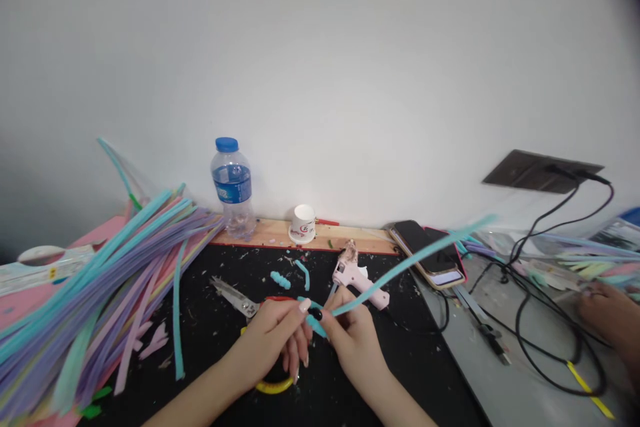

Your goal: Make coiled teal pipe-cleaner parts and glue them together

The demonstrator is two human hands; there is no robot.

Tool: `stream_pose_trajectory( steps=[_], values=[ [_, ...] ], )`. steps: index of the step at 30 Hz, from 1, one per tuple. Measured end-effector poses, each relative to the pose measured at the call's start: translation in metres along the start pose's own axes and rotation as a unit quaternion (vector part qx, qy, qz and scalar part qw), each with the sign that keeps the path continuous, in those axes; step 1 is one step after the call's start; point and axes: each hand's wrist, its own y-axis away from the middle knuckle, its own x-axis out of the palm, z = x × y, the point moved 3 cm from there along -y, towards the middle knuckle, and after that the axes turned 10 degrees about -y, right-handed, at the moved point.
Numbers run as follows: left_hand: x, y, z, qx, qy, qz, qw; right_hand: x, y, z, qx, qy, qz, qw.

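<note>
A turquoise pipe cleaner [415, 260] runs from my fingertips up to the right, its far end free in the air. My right hand [356, 339] is closed on it between thumb and fingers. My left hand [275, 337] is pinched at the same spot, on the bent turquoise part between the two hands. Scissors [235, 297] lie open beneath my left hand, with a yellow handle loop [275, 385] showing below it. Just beyond my hands are a coiled turquoise piece [281, 280] and a short bent one [303, 273]. A pink glue gun [357, 279] lies behind my right hand.
Many pastel pipe cleaners [125, 273] are heaped at the left. A water bottle [232, 190] and a paper cup [303, 224] stand by the wall. Phones [427, 250] and black cables [520, 320] are at the right, near another person's hand [607, 310].
</note>
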Motion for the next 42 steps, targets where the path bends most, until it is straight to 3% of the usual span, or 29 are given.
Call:
stream_pose_trajectory(
  steps=[4, 9, 14, 19, 24, 31, 42],
  values=[
    [0.003, -0.003, 0.005, -0.063, 0.07, 0.034, 0.995, 0.003, 0.003, 0.004, -0.035, 0.063, 0.019, 0.997],
    [0.002, -0.004, 0.005, -0.08, 0.103, 0.018, 0.991, 0.003, 0.001, 0.006, -0.045, 0.067, 0.031, 0.996],
    [0.002, 0.0, 0.0, -0.125, 0.09, 0.024, 0.988, 0.005, 0.0, 0.006, -0.044, 0.052, 0.064, 0.996],
    [0.004, 0.006, -0.005, -0.171, 0.048, 0.071, 0.982, 0.008, 0.002, 0.005, -0.047, 0.015, 0.102, 0.994],
    [0.003, 0.004, -0.001, -0.184, 0.024, 0.071, 0.98, 0.009, 0.003, 0.002, -0.013, -0.02, 0.097, 0.995],
    [0.001, 0.003, -0.001, -0.175, 0.073, 0.066, 0.98, 0.007, 0.001, -0.005, 0.043, -0.029, 0.091, 0.995],
    [-0.002, 0.007, -0.001, -0.208, 0.066, 0.063, 0.974, 0.003, 0.002, -0.003, -0.017, 0.094, 0.079, 0.992]
  ],
)
